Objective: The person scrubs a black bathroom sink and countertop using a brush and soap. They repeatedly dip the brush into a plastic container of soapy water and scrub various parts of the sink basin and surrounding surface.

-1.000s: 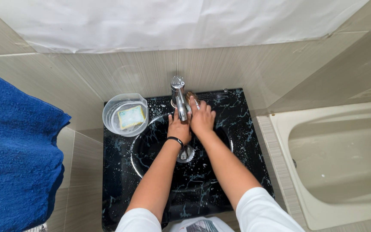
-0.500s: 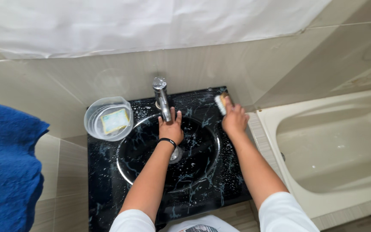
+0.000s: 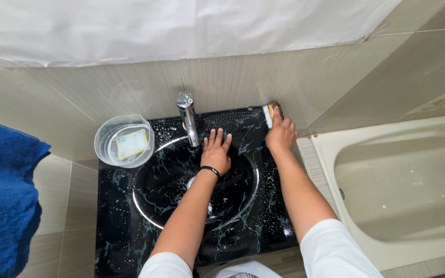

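My right hand point(image 3: 281, 136) grips a small scrub brush point(image 3: 270, 111) with white bristles, pressed at the back right corner of the wet black marbled sink top point(image 3: 263, 206), against the tiled wall. My left hand point(image 3: 216, 151), a black band on its wrist, lies flat with fingers spread on the back rim of the round basin point(image 3: 160, 180), just right of the chrome tap point(image 3: 187, 117). It holds nothing.
A clear plastic jug point(image 3: 124, 141) with a yellow-green sponge point(image 3: 131, 142) inside stands at the sink top's back left corner. A blue towel point(image 3: 3, 201) hangs at the left. A cream bathtub point(image 3: 403, 185) lies to the right. White sheeting covers the wall above.
My right hand carried the brush from beside the tap to the back right corner of the sink top. My left hand slid off the tap, slightly right, and flattened on the rim.
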